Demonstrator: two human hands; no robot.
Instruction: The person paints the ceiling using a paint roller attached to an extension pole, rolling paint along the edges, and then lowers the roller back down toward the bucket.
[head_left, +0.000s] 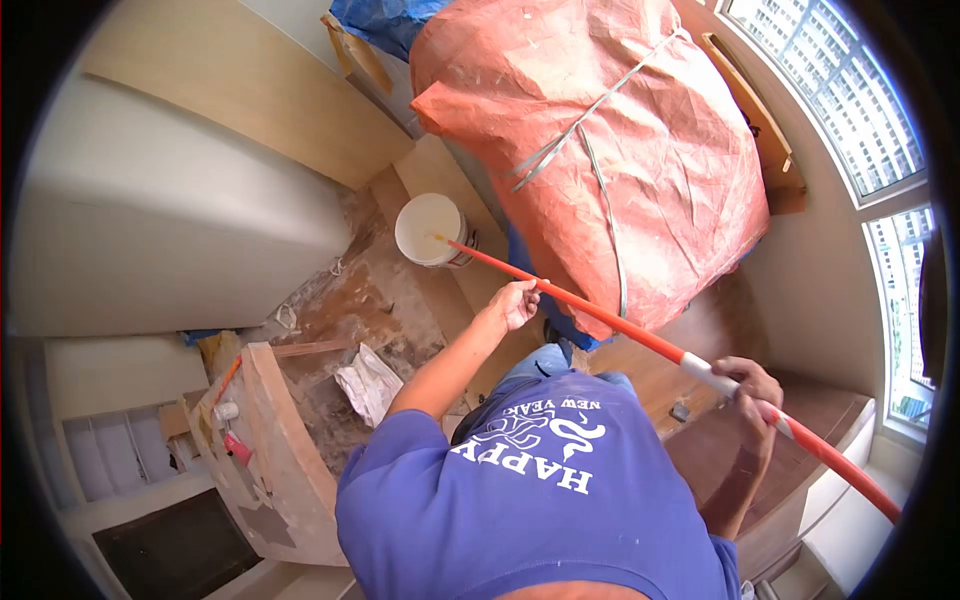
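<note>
Two bare hands hold a long orange-red pole [620,326] that we see slanting across the view in front of a purple-blue shirt [520,520]. Nearest the pole's thicker end, our right hand [752,390] is curled round it where a white band meets the red. Farther along, our left hand [516,304] pinches the shaft between thumb and fingers. Beyond our left arm, a crumpled white sack [368,388] lies on the stained floor [380,290], near a pale wooden unit [300,470]. The pole's thin tip is over the mouth of a white bucket [418,218]; we cannot tell whether it touches the inside. Just beside it stands a bulky bundle [665,165] in salmon-coloured sheeting, tied with grey straps. A light wood panel [240,90] slants at upper left. Farthest off, we see high buildings through the windows [830,90].
</note>
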